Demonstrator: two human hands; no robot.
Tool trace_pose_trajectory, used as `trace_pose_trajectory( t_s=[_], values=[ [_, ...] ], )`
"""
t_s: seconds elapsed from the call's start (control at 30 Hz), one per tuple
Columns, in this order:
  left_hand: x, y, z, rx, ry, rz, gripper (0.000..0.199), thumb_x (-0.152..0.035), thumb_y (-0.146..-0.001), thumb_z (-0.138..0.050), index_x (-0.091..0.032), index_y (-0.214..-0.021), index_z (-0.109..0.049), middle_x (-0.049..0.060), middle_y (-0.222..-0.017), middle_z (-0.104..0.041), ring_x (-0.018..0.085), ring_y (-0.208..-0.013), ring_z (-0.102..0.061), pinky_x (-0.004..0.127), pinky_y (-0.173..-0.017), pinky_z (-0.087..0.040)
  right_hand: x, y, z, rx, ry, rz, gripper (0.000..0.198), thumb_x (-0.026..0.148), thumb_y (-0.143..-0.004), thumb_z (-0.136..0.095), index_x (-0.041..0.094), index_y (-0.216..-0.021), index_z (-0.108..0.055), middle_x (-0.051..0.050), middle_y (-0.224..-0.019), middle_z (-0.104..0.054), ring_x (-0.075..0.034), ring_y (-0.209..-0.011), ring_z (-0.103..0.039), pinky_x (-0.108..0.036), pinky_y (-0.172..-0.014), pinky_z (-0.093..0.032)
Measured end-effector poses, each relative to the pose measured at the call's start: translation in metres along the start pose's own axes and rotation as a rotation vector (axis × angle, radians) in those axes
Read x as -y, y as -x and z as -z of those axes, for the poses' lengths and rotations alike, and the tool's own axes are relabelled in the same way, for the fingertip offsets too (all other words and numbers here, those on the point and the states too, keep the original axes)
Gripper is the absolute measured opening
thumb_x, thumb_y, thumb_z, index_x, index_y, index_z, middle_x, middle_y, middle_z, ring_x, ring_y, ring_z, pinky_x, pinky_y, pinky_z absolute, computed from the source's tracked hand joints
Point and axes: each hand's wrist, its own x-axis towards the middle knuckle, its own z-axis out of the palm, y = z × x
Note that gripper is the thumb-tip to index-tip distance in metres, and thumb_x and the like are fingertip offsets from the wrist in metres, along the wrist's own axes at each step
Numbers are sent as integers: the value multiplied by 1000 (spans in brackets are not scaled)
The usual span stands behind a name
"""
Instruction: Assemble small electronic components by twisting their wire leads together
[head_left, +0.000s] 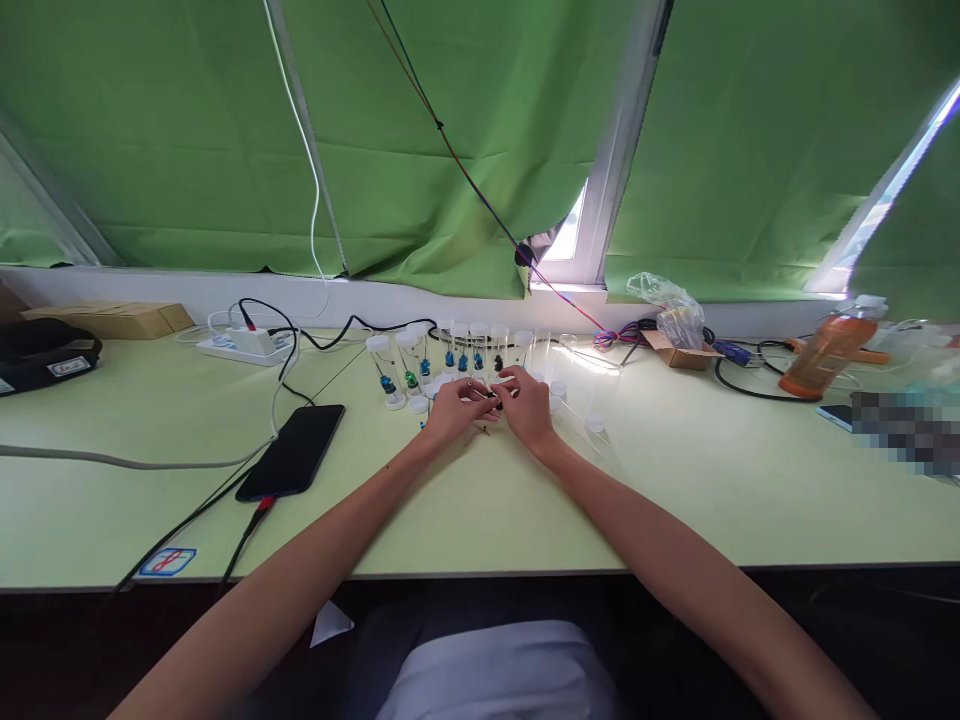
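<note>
My left hand and my right hand meet at the middle of the table, fingertips pinched together. Between them is a small black piece, partly covered by the fingers; its kind is too small to tell. A thin dark wire-like piece shows just below the fingertips. Behind and left of my hands stand several clear tubes with white ends, one with a blue piece inside and another with a green piece. Beside my right hand, a clear tube with a white cap lies on the table.
A black phone with a plugged-in cable lies at left, near a white power strip. At right are a small cardboard box holding clear plastic and an orange bottle. Cables run along the table's back.
</note>
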Motion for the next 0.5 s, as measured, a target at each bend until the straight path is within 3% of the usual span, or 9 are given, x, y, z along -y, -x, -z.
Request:
trace_pose_trajectory(
  t_s=[0.2, 0.5],
  values=[
    [4, -1, 1, -7, 12, 38, 45, -48, -57, -85, -15, -79, -64, 7, -75, -71, 24, -66, -72, 39, -67, -60, -1, 0, 0, 30, 35, -40, 5, 25, -81, -60, 23, -85, -63, 1, -71, -73, -17, -62, -64, -28, -66, -46],
    [7, -1, -2, -7, 77, 66, 50, -49, -52, -86, -13, -77, -64, 6, -73, -70, 23, -66, -71, 40, -71, -60, 1, 2, -1, 40, 107, -49, 9, 22, -82, -60, 24, -89, -65, 0, -69, -72, -19, -67, -67, -31, -74, -48]
  ],
)
